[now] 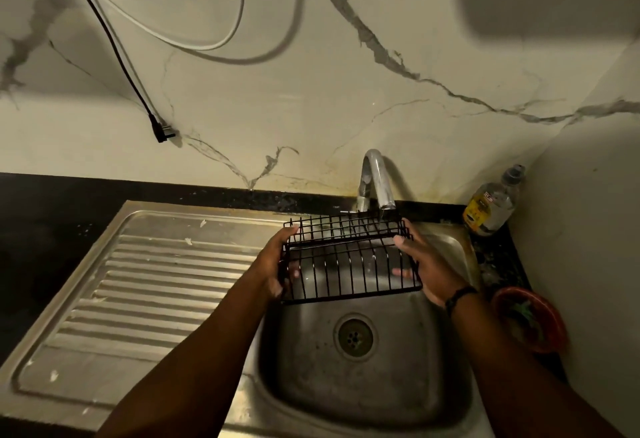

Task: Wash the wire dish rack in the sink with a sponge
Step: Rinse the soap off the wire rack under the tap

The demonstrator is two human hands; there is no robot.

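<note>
A black wire dish rack (349,257) is held above the steel sink basin (363,382), its far edge under the spout of the tap (375,181). My left hand (273,264) grips the rack's left end. My right hand (427,269) grips its right end, fingers curled under the wires. A thin stream of water seems to fall from the spout onto the rack. No sponge is in sight.
The ribbed steel drainboard (149,285) lies left of the basin. A clear bottle with a yellow label (493,204) stands in the back right corner. A red bowl (530,320) sits on the dark counter at right. Cables (121,57) hang on the marble wall.
</note>
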